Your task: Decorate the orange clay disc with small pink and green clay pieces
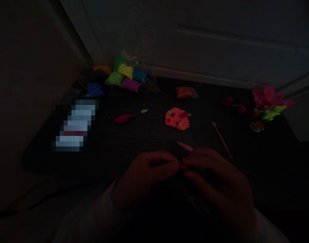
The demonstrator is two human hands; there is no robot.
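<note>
Nearest us, our left hand (pixel 148 173) is closed to a pinch on a small red piece (pixel 183 166). Our right hand (pixel 221 184) is narrowed about the other side of that piece; in this dim light we cannot tell whether it grips. The small red piece sits between the two hands' fingertips, in front of the table's near edge or above it. Its long axis appears to run left to right. Fingers cover its ends, so we cannot tell which way it points.

Just beyond the right hand lies a pink blade-shaped tool (pixel 185 146), its point to the left. A pink stick (pixel 222 139) lies farther right, slanted.

Farther out is an orange slab (pixel 176 118). We judge it partly worked: red and green bits sit on it, while the small red piece is not yet on any other part. A red lump (pixel 123 118) and a green piece (pixel 144 111) lie loose to its left.

At the back are an orange packet (pixel 183 92), coloured packets (pixel 130 85) and, at right, a pink cluster (pixel 269 98).
</note>
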